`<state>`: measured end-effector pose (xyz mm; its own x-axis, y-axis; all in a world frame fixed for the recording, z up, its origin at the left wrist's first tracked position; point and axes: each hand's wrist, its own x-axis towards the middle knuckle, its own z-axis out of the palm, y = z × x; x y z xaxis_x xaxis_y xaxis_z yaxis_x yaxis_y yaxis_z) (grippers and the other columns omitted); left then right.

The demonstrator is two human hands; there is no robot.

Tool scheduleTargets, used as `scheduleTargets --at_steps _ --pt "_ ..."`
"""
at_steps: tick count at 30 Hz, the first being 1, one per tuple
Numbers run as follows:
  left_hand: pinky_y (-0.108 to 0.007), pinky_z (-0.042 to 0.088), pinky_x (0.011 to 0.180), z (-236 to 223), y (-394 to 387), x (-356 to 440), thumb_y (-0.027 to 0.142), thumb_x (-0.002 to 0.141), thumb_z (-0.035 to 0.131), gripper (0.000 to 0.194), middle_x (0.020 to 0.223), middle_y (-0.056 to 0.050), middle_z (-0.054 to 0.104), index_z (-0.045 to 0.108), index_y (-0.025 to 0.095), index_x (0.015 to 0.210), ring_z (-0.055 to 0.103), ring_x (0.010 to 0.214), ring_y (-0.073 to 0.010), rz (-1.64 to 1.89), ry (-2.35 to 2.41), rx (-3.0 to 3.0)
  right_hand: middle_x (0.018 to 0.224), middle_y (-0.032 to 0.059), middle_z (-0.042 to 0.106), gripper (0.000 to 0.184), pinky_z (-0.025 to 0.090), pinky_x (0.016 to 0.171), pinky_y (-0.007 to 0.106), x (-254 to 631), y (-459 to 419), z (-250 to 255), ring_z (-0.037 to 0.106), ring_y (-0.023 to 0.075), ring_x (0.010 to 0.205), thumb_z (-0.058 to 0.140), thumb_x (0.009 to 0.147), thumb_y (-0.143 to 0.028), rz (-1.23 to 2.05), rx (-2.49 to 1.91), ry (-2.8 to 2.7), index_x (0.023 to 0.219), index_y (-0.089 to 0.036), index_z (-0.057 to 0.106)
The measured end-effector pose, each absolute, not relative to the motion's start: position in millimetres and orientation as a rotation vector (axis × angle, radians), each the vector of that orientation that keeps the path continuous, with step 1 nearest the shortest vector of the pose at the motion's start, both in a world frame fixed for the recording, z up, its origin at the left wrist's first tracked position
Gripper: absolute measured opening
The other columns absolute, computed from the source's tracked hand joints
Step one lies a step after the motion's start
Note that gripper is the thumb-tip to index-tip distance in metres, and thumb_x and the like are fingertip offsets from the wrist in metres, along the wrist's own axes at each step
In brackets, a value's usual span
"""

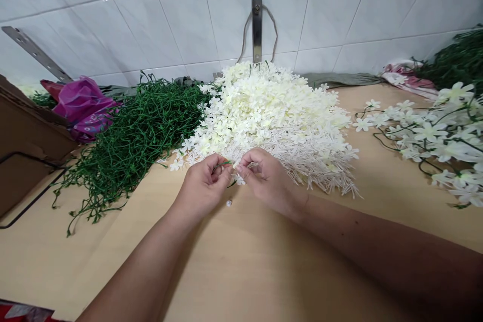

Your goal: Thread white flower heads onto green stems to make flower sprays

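Note:
My left hand (206,179) is closed in a pinch on a thin green stem (222,164) at the near edge of a big heap of white artificial flowers (271,110). My right hand (264,176) is closed too, fingertips pinching a small white flower (238,179) right beside the stem. The two hands nearly touch over the wooden table (264,261). A tiny white piece (228,203) lies on the table just below them.
A pile of green plastic stems (139,136) lies to the left, with a purple bag (85,105) and a cardboard box (22,146) beyond. Finished flower sprigs (433,136) lie at right. A tiled wall with a metal bracket (257,30) stands behind.

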<state>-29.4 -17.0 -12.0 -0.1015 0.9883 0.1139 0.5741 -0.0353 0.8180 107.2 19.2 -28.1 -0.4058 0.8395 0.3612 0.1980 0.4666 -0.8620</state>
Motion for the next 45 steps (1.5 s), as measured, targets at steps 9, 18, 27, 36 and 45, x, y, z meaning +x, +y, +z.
scheduleTargets --at_steps 9,18,27,36,45 --pt "-0.017 0.022 0.039 -9.2 -18.9 -23.2 0.027 0.066 0.05 0.011 0.044 0.008 0.033 0.046 0.017 0.062 0.028 0.041 -0.0051 0.949 1.881 1.652 0.065 0.0004 0.045 0.011 0.038 0.057 0.023 112.3 19.7 -17.4 0.045 0.0107 0.065 0.046 0.07 -0.014 0.966 -0.9 -1.902 0.06 -0.016 0.044" --pt "-0.015 0.027 0.039 -1.2 -18.7 -21.3 0.023 0.059 0.056 0.013 0.048 0.007 0.044 0.046 0.015 0.061 0.035 0.042 -0.0036 1.097 1.572 1.352 0.088 0.006 0.049 0.023 0.043 0.061 0.023 109.2 18.5 -24.6 0.049 0.0136 0.082 0.052 0.071 -0.022 1.253 -0.867 -1.782 0.091 -0.015 0.045" --pt "-0.017 0.031 0.043 1.1 -16.8 -20.7 0.024 0.057 0.059 0.015 0.052 0.005 0.051 0.048 0.014 0.06 0.042 0.047 -0.0056 1.134 1.55 1.289 0.059 -0.004 0.042 0.007 0.032 0.047 0.019 109.7 18.7 -23.2 0.038 0.0063 0.051 0.043 0.078 -0.022 1.411 -0.76 -1.85 0.076 -0.016 0.046" --pt "-0.017 0.025 0.045 1.2 -20.1 -25.1 0.03 0.065 0.055 0.017 0.05 0.006 0.039 0.049 0.014 0.064 0.031 0.047 -0.0052 1.083 1.54 1.338 0.059 -0.0016 0.049 0.012 0.035 0.052 0.022 112.2 23.9 -21.5 0.043 0.0079 0.054 0.048 0.075 -0.023 1.239 -0.831 -1.795 0.066 -0.015 0.048" --pt "-0.02 0.017 0.043 -6.9 -19.6 -30.6 0.031 0.075 0.043 0.028 0.047 0.005 0.025 0.04 0.015 0.053 0.021 0.045 -0.0061 1.027 1.391 1.225 0.055 -0.0019 0.052 0.012 0.04 0.052 0.022 111.8 23.9 -14.3 0.048 0.0077 0.05 0.052 0.072 -0.019 1.468 -0.887 -1.658 0.063 -0.015 0.046"
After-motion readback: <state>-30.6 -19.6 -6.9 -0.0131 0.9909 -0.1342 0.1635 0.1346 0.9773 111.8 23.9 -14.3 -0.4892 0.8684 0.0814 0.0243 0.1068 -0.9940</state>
